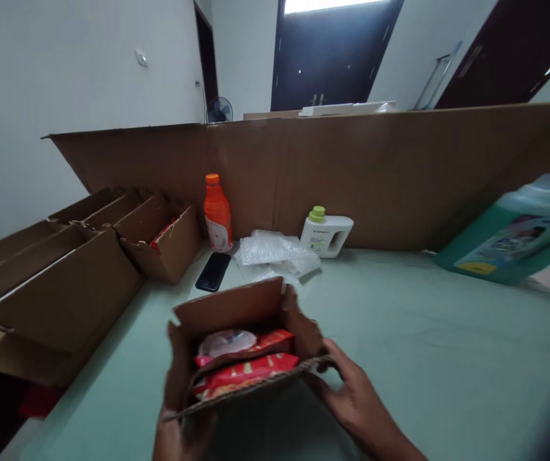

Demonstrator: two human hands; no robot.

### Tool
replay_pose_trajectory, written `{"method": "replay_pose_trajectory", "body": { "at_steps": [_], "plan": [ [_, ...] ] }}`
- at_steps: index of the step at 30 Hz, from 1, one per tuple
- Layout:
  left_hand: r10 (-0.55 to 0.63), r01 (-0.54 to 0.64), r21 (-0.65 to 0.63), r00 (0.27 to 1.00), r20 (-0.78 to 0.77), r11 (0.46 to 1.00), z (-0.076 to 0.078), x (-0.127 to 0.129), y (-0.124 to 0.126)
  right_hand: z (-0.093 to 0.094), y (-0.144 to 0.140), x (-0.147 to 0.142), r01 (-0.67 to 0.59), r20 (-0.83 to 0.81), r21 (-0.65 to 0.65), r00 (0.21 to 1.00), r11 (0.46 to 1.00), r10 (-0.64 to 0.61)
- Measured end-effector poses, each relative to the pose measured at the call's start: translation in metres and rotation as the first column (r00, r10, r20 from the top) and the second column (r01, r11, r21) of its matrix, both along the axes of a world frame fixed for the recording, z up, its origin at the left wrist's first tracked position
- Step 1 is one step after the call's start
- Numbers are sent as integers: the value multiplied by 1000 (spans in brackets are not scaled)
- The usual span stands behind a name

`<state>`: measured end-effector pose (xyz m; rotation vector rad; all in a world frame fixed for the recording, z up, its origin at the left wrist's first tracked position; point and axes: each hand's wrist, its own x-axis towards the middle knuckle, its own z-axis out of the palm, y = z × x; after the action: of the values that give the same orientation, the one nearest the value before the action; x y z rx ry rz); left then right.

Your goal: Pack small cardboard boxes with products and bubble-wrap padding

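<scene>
Two bare hands hold a small open cardboard box point(241, 346) at the near edge of a pale green worktop point(423, 358).

The left hand point(178, 435) grips the box's near left corner from below, fingers mostly hidden. The right hand point(351, 397) is closed on the near right flap, fingers curled over its edge. Inside the box lie red packets point(250, 371) and a pale wrapped item point(224, 341). Just beyond the box sit a black phone point(213, 271) and bubble wrap point(275, 256); further beyond stand an orange bottle point(218, 214) and a white bottle with a green cap point(326, 232), against a cardboard wall point(399, 173). Left of the box are larger open cartons point(63, 275). Far to its right lies a teal jug point(515, 234).
</scene>
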<state>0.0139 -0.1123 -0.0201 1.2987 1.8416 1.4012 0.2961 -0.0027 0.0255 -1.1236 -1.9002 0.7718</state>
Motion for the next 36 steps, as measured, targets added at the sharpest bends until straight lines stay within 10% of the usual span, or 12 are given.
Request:
{"method": "replay_pose_trajectory", "body": {
  "at_steps": [5,10,20,28,36],
  "plan": [
    [-360,357,68,932,43,932,22,55,82,-36,-11,75,381,-72,-15,922,924,-381],
    [-364,358,108,930,43,927,30,63,117,-34,10,72,328,-117,-32,937,944,-329],
    [-264,261,67,964,42,963,3,29,112,-45,36,80,174,-28,8,984,985,-173],
    [-345,345,58,939,-11,937,-14,24,112,22,169,74,51,254,187,962,981,-99],
    [-344,350,43,934,-97,936,-37,23,110,2,283,-21,-163,443,212,895,964,54]
  ]
}}
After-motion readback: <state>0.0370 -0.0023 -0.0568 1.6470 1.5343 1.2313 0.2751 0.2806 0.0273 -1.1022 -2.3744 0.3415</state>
